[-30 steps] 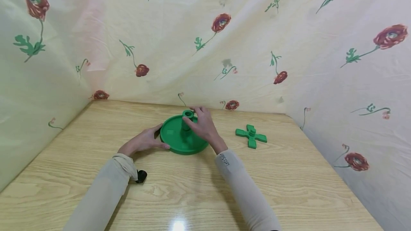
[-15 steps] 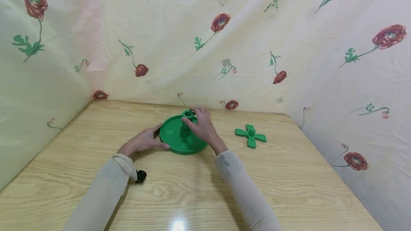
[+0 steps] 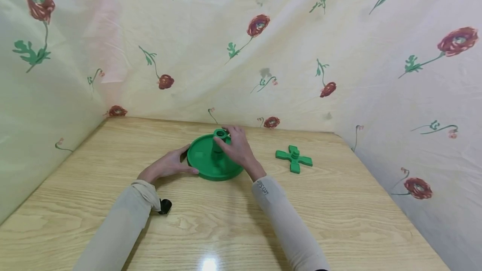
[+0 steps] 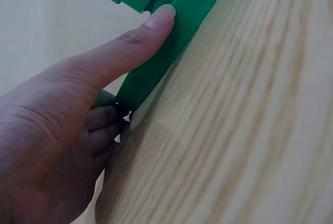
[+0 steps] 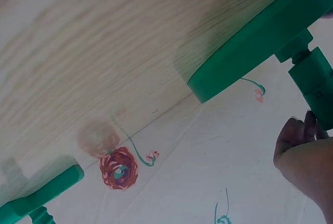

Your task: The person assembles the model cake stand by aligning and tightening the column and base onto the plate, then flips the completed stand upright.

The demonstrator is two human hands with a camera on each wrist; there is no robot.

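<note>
A round green tray [image 3: 203,164] with a raised rim lies on the wooden table. My left hand [image 3: 170,164] holds its left side, thumb on the near rim and the other fingers behind; the left wrist view shows the thumb [image 4: 148,29] pressed to the rim. From the tray's middle rises a green tube [image 3: 217,145] with a hollow top. My right hand [image 3: 239,147] grips this tube near its upper end, thumb on the near side and fingers behind. In the right wrist view a narrow neck [image 5: 300,57] shows between the tube [image 5: 315,86] and the tray.
To the right on the table [image 3: 339,204] lies a green cross-shaped piece [image 3: 295,161] with a stub standing up at its centre. A flowered cloth [image 3: 211,45] hangs behind and at both sides. Under my left sleeve sits a black object [image 3: 165,206].
</note>
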